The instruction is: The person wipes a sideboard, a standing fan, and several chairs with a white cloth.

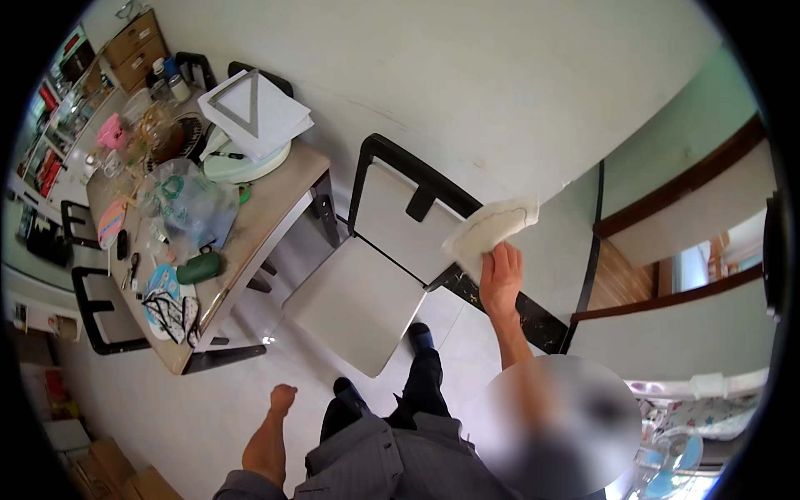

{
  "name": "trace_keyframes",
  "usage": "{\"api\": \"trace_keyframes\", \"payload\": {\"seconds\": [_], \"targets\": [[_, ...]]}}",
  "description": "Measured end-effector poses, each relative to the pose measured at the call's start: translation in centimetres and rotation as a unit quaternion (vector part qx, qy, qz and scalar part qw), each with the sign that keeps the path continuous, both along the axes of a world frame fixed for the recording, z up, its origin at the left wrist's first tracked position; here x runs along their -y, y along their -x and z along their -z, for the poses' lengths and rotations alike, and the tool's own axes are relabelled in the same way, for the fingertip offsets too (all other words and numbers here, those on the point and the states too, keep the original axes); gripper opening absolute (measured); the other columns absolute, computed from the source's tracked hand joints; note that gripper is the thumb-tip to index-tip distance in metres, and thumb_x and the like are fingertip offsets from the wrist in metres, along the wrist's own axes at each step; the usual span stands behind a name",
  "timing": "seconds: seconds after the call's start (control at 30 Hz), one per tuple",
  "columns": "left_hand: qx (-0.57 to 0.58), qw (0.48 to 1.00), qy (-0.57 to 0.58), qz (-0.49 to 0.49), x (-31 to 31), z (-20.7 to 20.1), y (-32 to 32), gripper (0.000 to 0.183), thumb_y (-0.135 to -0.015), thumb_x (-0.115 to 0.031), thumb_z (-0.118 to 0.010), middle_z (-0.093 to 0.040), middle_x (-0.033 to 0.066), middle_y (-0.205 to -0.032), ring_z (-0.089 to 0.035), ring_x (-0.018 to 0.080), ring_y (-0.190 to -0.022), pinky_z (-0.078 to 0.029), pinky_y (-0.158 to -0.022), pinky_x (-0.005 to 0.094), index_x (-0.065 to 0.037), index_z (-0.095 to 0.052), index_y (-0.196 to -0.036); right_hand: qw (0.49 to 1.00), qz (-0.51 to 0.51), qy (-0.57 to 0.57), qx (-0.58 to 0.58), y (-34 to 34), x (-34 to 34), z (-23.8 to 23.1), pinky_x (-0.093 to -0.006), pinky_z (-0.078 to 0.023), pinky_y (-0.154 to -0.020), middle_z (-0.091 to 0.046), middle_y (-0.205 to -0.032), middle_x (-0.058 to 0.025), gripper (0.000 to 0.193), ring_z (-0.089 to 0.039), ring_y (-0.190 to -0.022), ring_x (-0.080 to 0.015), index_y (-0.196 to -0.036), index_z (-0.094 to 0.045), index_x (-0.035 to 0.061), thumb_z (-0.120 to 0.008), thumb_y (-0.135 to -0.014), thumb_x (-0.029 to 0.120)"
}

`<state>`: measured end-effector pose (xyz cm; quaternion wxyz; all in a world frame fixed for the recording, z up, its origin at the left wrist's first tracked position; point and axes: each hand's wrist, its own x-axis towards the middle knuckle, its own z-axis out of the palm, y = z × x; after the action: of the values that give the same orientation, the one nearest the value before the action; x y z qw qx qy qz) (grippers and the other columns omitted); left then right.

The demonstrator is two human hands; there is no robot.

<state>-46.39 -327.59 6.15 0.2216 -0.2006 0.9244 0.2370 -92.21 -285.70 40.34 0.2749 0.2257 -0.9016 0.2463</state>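
My right hand (501, 275) is raised to the right of a chair, in front of the wall. Its closed fingers grip a thin cream-coloured sheet (490, 232) by the lower edge. A dark curved line runs along the sheet's upper side; whether it is cloth or paper I cannot tell. Down at my left side, my left hand (284, 398) hangs loosely closed, with nothing visible in it. The chair (358, 304), with a pale seat and a black-framed back, stands right before my feet.
To the left is a crowded table (275, 218). On it lie white papers (283, 127) under a set square (250, 107), a plastic bag (179, 200), a green pouch (198, 267) and jars. More black chairs (104, 312) flank it. Cardboard boxes (112, 462) sit at lower left.
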Motion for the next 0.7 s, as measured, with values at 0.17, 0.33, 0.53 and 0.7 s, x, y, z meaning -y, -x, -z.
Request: {"api": "trace_keyframes", "payload": {"seconds": [0.17, 0.33, 0.53, 0.7], "targets": [[-0.002, 0.914, -0.121, -0.388, -4.6, -2.8, 7.4, 0.035, -0.087, -0.032, -0.068, -0.077, 0.0202, -0.105, -0.073, 0.0374, -0.1, -0.056, -0.091, 0.0457, -0.003, -0.079, -0.102, 0.978, -0.101, -0.136, -0.118, 8.5, 3.3, 0.9, -0.047, -0.051, -0.093, -0.058, -0.114, -0.0152, 0.025, -0.058, -0.105, -0.0361, -0.109, -0.065, 0.0024, -0.064, -0.085, 0.009], [-0.024, 0.865, -0.195, -0.462, -16.6, -5.5, 14.9, 0.038, -0.088, -0.034, -0.07, -0.077, 0.0193, -0.105, -0.073, 0.0353, -0.101, -0.056, -0.09, 0.0436, -0.002, -0.078, -0.107, 0.955, -0.213, -0.197, 0.064, 17.9, 12.7, 1.6, -0.0461, -0.058, -0.086, -0.059, -0.12, -0.0204, 0.035, -0.06, -0.12, -0.0381, -0.125, -0.055, -0.0026, -0.061, -0.093, 0.01], [-0.051, 0.857, -0.275, -0.432, -28.9, -10.2, 21.2, 0.039, -0.09, -0.036, -0.07, -0.077, 0.0186, -0.11, -0.073, 0.0337, -0.104, -0.056, -0.092, 0.0413, -0.003, -0.078, -0.109, 0.905, -0.313, -0.277, -0.075, 24.1, 24.2, 1.6, -0.0498, -0.052, -0.101, -0.057, -0.133, -0.0222, 0.038, -0.053, -0.132, -0.0419, -0.131, -0.058, -0.0026, -0.058, -0.095, 0.011], [-0.038, 0.841, -0.259, -0.473, -31.9, -10.2, 19.3, 0.038, -0.09, -0.036, -0.068, -0.078, 0.0178, -0.103, -0.074, 0.0321, -0.098, -0.058, -0.089, 0.0419, -0.004, -0.079, -0.108, 0.812, -0.354, -0.433, -0.166, 24.6, 25.5, 2.1, -0.0569, -0.03, -0.121, -0.059, -0.14, -0.0209, 0.039, -0.04, -0.145, -0.0452, -0.126, -0.068, -0.0028, -0.053, -0.097, 0.018]]}}
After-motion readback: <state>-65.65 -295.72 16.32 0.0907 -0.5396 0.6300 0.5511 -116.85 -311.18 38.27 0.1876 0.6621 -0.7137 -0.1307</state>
